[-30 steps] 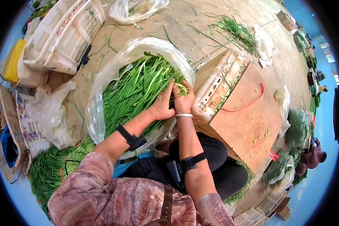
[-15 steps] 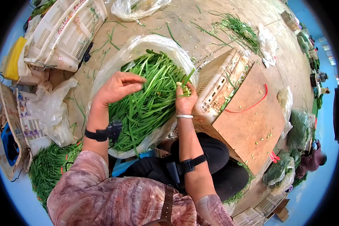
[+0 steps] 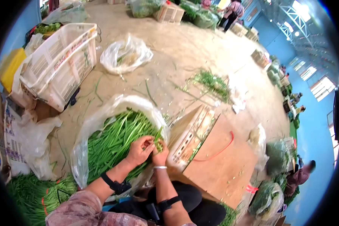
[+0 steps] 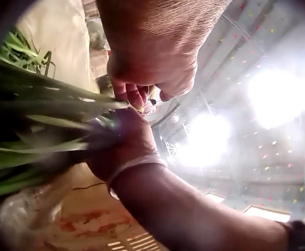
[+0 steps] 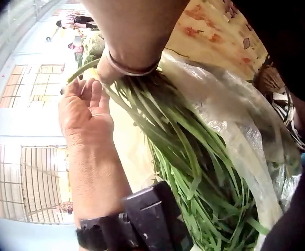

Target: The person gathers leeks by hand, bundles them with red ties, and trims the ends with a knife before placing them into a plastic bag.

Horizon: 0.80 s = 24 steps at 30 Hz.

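Concrete floor [image 3: 184,49]; left hand [image 3: 139,150] has rejoined right hand [image 3: 160,153] gripping chives [image 3: 159,136].

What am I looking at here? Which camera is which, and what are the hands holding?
No machine: a person works bare-handed, wearing three cameras. The wide picture is from the head, looking down. The two close ones are from the wrists, each looking past its own hand. On the floor sits a plastic bag of loose green stalks, beside a crate with a board, and a white basket further off. The right hand grips a small bunch of stalks at the bag's edge; the left hand has fingertips at the bunch's top, but whether they pinch is unclear.
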Each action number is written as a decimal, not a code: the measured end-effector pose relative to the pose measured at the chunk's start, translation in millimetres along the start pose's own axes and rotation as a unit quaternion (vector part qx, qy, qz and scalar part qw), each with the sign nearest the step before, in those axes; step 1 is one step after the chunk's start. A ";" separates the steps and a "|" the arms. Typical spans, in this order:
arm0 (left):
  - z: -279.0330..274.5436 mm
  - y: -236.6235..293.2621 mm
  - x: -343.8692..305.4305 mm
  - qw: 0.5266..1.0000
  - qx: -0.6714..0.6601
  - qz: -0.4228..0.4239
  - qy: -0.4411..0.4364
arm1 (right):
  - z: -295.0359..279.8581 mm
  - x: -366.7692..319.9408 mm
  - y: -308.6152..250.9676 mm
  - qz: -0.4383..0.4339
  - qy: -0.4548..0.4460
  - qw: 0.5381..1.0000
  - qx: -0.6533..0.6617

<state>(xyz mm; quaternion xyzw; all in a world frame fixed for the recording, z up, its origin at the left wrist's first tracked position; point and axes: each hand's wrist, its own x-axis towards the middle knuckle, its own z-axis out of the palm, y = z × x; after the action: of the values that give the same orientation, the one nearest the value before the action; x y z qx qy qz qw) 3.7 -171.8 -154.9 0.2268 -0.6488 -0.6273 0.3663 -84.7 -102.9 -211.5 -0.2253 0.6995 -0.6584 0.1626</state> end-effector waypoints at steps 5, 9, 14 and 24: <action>-10.8 -40.9 3.6 0.993 -0.087 -0.083 -0.002 | 0.9 2.5 4.4 -0.020 -0.016 0.999 0.030; -9.1 -39.5 -2.8 0.979 -0.173 -0.107 -0.017 | 4.0 3.4 -0.5 0.042 -0.028 0.994 0.100; -17.7 -31.7 -2.0 0.987 -0.103 -0.115 -0.051 | 5.9 1.3 4.8 0.053 0.003 0.991 0.126; -48.4 -86.8 63.2 0.896 0.361 -0.133 -0.219 | 23.0 -12.5 -5.4 -0.056 0.067 0.994 0.059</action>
<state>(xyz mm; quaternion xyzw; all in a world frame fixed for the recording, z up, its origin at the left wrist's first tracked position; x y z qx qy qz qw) -13.6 -260.4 -230.5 0.2843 -0.8584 -0.4265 0.0206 -61.5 -116.0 -208.8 -0.2099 0.6549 -0.7202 0.0914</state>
